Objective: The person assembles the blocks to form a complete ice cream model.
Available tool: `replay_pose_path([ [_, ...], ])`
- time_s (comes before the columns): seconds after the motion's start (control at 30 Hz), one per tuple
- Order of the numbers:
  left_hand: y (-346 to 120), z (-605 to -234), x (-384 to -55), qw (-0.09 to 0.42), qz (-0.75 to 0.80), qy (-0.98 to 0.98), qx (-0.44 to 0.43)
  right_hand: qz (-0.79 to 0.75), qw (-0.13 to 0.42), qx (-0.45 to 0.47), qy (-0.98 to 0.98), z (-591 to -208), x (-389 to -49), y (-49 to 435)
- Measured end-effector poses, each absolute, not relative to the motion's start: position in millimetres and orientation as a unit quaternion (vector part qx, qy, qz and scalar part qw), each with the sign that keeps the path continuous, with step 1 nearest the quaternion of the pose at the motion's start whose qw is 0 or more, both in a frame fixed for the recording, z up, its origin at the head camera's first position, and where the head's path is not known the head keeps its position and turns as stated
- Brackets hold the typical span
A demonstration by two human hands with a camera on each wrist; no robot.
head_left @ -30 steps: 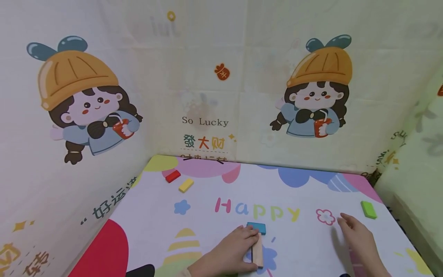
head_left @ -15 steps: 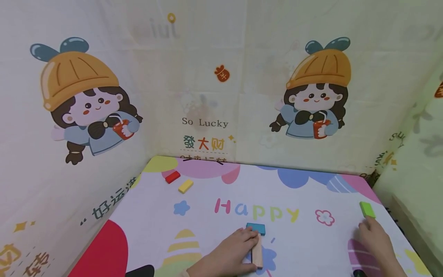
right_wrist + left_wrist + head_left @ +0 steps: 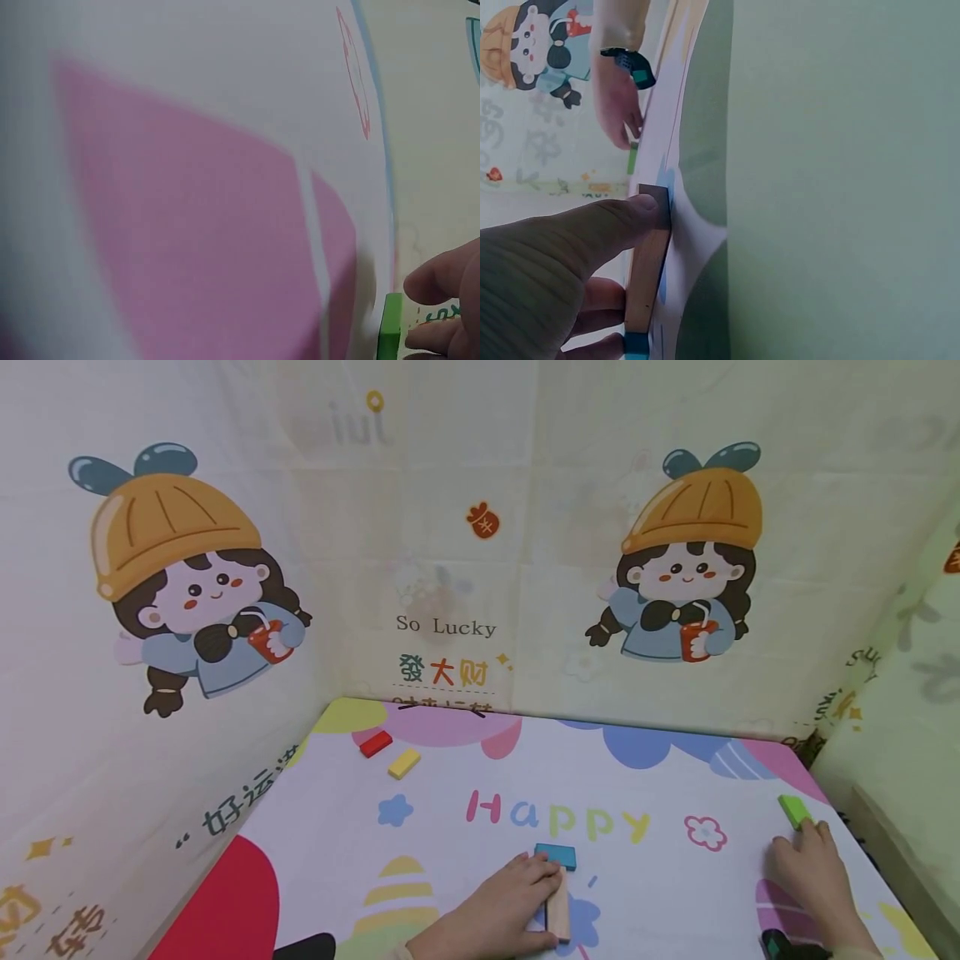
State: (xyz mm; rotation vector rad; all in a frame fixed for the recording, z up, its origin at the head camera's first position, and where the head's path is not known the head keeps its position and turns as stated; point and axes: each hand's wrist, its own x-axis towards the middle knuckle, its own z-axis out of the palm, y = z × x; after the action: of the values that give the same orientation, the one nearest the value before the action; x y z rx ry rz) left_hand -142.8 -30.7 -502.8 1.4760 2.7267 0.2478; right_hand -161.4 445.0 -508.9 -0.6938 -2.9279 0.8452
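Note:
My left hand (image 3: pixel 501 906) lies over a plain wooden block (image 3: pixel 558 906) near the front middle of the table. Its thumb presses the near end, and the fingers curl at the far end, where a blue block (image 3: pixel 557 857) lies crosswise against it. The left wrist view shows the thumb on the wooden block (image 3: pixel 646 277) and fingertips by the blue block (image 3: pixel 636 345). At the right side, my right hand (image 3: pixel 817 877) reaches a green block (image 3: pixel 795 811), fingertips at its near end. In the right wrist view, thumb and fingers stand apart beside the green block (image 3: pixel 390 326).
A red block (image 3: pixel 376 744) and a yellow block (image 3: pixel 404 764) lie at the far left of the table. The printed tabletop (image 3: pixel 637 893) meets cloth-covered walls (image 3: pixel 540 635) at its back and sides.
My right hand has moved right, from beside the printed flower to the green block, and its fingers now cover the block's near end. The left hand has kept its place.

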Motion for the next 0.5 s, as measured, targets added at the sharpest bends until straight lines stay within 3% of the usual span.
replay_pose_path([
  [0.5, -31.3, -499.8, -141.8, 0.020, 0.075, 0.880, 0.469, 0.226, -0.043, -0.228, -0.946, -504.9, -169.1, 441.0],
])
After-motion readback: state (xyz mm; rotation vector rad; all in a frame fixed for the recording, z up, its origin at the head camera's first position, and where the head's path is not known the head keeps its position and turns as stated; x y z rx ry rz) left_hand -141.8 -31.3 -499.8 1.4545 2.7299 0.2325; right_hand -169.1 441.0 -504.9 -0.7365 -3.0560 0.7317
